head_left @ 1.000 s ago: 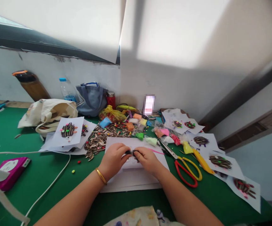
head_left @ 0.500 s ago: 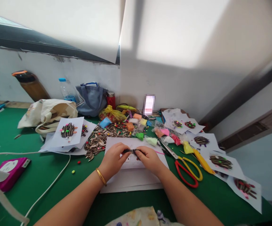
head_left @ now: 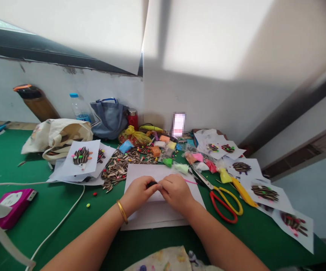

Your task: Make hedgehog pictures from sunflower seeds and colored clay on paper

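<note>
Both of my hands meet over the white paper [head_left: 136, 222], in the middle of the desk. My left hand [head_left: 137, 194] is closed, pinching a small black packet of what looks like modelling clay [head_left: 151, 184]. Against its fingertips, my right hand [head_left: 179, 194] is closed with curled fingers around the packet's other end, which is hidden. Under the hands, the top sheet is mostly covered. A thin pink strip [head_left: 190, 181] lies just beyond my right hand. Large scissors [head_left: 225, 205] with red and yellow handles lie to its right.
Sunflower seeds [head_left: 116, 171] are heaped behind my left hand. Coloured clay packets [head_left: 182, 168] lie farther back. Seed-hedgehog pictures [head_left: 264, 192] line the right, with another stack [head_left: 81, 158] at left. A yellow cutter [head_left: 243, 192] rests beyond the scissors; a white cable [head_left: 64, 218] crosses the left.
My hands have drawn together and slightly lower. The right hand's fingers have curled over more, and less of the black packet shows between them.
</note>
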The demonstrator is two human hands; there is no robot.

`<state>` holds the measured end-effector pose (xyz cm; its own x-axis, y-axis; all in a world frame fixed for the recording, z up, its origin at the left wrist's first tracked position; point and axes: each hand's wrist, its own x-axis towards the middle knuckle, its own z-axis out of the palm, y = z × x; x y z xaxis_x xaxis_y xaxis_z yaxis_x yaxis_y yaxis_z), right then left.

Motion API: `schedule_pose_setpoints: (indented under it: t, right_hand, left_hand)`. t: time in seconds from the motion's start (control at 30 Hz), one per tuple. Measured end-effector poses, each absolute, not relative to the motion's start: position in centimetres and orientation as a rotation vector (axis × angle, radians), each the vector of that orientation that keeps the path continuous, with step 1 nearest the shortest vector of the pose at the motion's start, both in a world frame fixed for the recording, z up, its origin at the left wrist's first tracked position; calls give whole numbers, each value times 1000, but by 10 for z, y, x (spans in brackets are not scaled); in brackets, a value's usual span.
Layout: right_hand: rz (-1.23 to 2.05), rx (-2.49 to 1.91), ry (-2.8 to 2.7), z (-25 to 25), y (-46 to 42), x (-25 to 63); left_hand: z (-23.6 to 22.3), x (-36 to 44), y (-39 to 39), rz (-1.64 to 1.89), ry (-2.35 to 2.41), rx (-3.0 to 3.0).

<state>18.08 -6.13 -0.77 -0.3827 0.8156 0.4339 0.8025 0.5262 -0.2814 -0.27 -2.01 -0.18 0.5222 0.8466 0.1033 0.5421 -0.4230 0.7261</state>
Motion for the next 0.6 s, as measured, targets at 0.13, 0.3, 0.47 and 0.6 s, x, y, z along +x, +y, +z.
schedule_pose_setpoints:
  t: [0.13, 0.3, 0.47, 0.6]
  right_hand:
    - [115, -1266, -2171, -9, -60, 183]
    - [261, -1225, -2040, -14, -55, 187]
    - [223, -1251, -2028, -19, -53, 189]
    - [174, -1245, -2058, -20, -54, 186]
  left_hand:
    - [1, -7, -17, 669, 1062, 1974]
    - [-1, -9, -12, 821, 943, 1659]
    - [-5, -8, -13, 865, 888, 1598]
    - [-6, -6, -16, 878, 985, 1702]
